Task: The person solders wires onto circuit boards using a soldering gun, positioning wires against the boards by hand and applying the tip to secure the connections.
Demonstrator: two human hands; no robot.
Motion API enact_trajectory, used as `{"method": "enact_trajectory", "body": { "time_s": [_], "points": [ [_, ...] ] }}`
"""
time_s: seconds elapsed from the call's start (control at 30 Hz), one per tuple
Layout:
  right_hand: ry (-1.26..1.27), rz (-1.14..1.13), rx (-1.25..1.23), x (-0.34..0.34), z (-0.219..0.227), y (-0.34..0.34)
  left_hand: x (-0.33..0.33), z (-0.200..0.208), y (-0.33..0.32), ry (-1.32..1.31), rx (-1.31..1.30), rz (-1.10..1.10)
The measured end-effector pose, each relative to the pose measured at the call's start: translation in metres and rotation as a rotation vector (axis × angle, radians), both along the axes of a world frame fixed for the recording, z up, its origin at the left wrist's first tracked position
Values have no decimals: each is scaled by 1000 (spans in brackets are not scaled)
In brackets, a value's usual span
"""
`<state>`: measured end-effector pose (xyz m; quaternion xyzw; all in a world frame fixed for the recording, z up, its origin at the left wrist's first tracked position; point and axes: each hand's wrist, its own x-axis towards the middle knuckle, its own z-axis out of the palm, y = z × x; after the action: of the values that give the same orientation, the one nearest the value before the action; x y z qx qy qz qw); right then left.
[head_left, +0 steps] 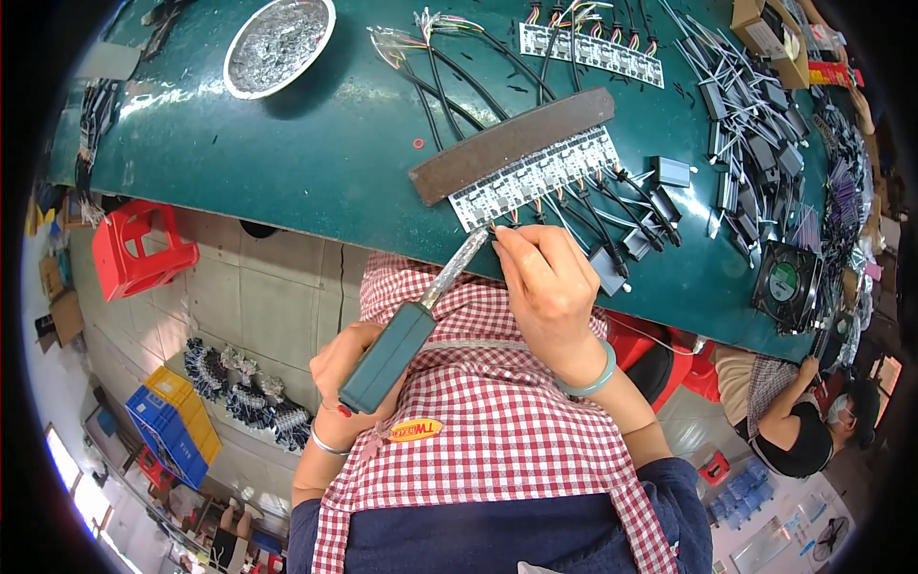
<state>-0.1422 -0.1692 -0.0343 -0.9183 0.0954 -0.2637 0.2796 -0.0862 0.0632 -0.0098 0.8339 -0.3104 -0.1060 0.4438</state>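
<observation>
My left hand (342, 359) is wrapped round the green handle of a soldering iron (390, 356). Its silvery tip reaches up to the near left corner of a white circuit board panel (535, 180). Beside that tip, my right hand (555, 292) has thumb and fingers pinched together at the panel's near edge. They seem to hold a thin wire, mostly hidden by the fingertips. A long brown bar (516, 143) lies along the far side of the panel. Short coloured wires and black cables (598, 215) run from its near edge toward small black housings (669, 172).
On the green table (287, 182), a round bowl of greyish scraps (280, 48) stands far left. A second wired panel (593, 55) lies at the back. Right of it are piled black housings with cables (755, 134) and a small fan (787, 277). Another person (798, 421) sits at right.
</observation>
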Motion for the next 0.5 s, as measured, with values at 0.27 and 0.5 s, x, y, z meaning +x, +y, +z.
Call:
{"method": "enact_trajectory", "body": {
  "time_s": [0.27, 0.5],
  "points": [
    [1, -7, -5, 0, 0, 0, 2, 1, -1, -23, -25, -11],
    [-7, -9, -4, 1, 1, 0, 2, 7, 4, -139, 5, -12]
  ]
}}
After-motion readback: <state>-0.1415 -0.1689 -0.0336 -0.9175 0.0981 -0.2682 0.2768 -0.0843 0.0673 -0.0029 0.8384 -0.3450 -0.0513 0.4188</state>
